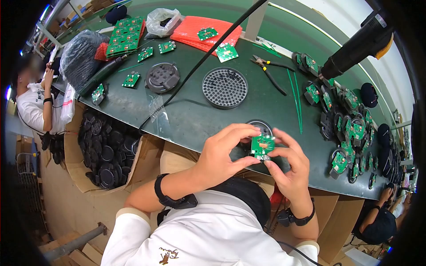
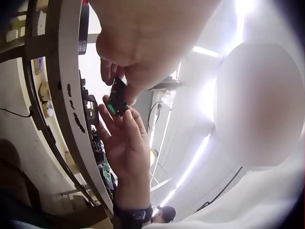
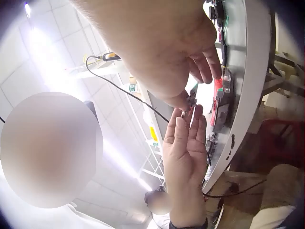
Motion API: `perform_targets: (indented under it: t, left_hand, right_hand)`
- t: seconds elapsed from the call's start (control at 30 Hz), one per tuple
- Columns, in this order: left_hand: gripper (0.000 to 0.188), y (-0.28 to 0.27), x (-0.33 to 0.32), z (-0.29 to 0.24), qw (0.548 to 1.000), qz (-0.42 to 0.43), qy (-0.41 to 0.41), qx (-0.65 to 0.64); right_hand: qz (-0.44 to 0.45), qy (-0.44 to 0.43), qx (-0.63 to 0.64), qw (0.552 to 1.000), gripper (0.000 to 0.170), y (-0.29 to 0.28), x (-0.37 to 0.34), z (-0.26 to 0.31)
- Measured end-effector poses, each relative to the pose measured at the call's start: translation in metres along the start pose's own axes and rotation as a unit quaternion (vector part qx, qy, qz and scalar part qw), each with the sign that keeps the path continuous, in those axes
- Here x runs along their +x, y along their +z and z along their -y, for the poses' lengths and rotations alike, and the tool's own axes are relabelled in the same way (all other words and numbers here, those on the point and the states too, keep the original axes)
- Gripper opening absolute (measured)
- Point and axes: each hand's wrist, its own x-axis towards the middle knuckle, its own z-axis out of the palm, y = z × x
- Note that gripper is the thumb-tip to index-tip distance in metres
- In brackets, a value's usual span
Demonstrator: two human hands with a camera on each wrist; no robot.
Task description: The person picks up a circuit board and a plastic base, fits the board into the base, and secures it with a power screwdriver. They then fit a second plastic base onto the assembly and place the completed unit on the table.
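Observation:
Above the front edge of the bench, both hands hold a small green circuit board with silvery connectors along its lower edge. My left hand grips its left side between thumb and fingers. At the lower right corner, my right hand pinches it with thumb and index finger; the other fingers are raised and slightly blurred. Behind the board, a round black housing is mostly hidden by board and hands. The left wrist view shows the board edge-on, dark with a green patch, between the fingertips.
A round black tray of small parts is mid-bench, beside pliers. An electric screwdriver hangs at right over piled board assemblies. Left are another round housing and loose boards. A carton of black housings stands below.

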Motion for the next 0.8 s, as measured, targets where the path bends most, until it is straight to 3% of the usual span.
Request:
perform_targets:
  t: [0.1, 0.17, 0.23, 0.3, 0.37, 0.4, 0.43, 0.47, 0.5, 0.57, 0.63, 0.8]
  left_hand:
    - [0.063, 0.011, 0.008, -0.006, 0.993, -0.034, -0.016, -0.111]
    - [0.064, 0.011, 0.011, -0.012, 0.985, -0.061, -0.023, -0.161]
    - [0.065, 0.007, 0.011, -0.015, 0.987, 0.028, -0.087, -0.134]
    - [0.07, 0.007, 0.011, -0.012, 0.98, 0.026, -0.079, -0.181]
    - [0.081, 0.0, 0.013, -0.013, 0.995, 0.036, 0.064, 0.062]
    - [0.081, 0.001, 0.012, -0.016, 0.995, 0.035, 0.062, 0.062]
    - [0.086, 0.004, 0.012, -0.021, 0.994, 0.055, 0.036, 0.087]
    - [0.091, 0.007, 0.01, -0.024, 0.991, 0.076, 0.011, 0.112]
    - [0.091, 0.009, 0.008, -0.025, 0.991, 0.075, 0.011, 0.113]
    - [0.094, 0.014, 0.006, -0.024, 0.988, 0.043, 0.07, 0.134]
    - [0.094, 0.011, 0.003, -0.021, 0.989, 0.05, 0.056, 0.128]
    - [0.093, 0.006, 0.002, -0.013, 0.986, 0.063, 0.068, 0.135]
  right_hand:
    - [-0.016, -0.011, -0.004, 1.0, 0.024, 0.005, 0.001, 0.006]
    - [-0.039, 0.075, 0.171, 0.982, 0.023, 0.013, -0.002, 0.003]
    - [-0.015, 0.076, 0.185, 0.98, 0.024, 0.013, -0.007, -0.002]
    - [0.01, 0.077, 0.201, 0.977, 0.025, 0.014, -0.008, 0.002]
    - [-0.075, 0.181, 0.347, 0.917, 0.027, 0.015, -0.005, 0.016]
    - [-0.099, 0.167, 0.359, 0.913, 0.028, 0.013, -0.003, 0.019]
    - [-0.097, 0.168, 0.359, 0.913, 0.028, 0.008, -0.002, 0.018]
    - [-0.037, 0.098, 0.222, 0.969, 0.029, 0.001, -0.003, 0.015]
    - [0.022, 0.023, 0.077, 0.997, 0.031, -0.004, -0.003, 0.012]
    - [0.023, 0.035, 0.052, 0.998, 0.033, -0.002, -0.008, 0.01]
    - [-0.006, 0.108, 0.1, 0.989, 0.033, 0.0, -0.01, 0.01]
    - [0.028, 0.052, 0.041, 0.997, 0.034, -0.001, -0.005, 0.002]
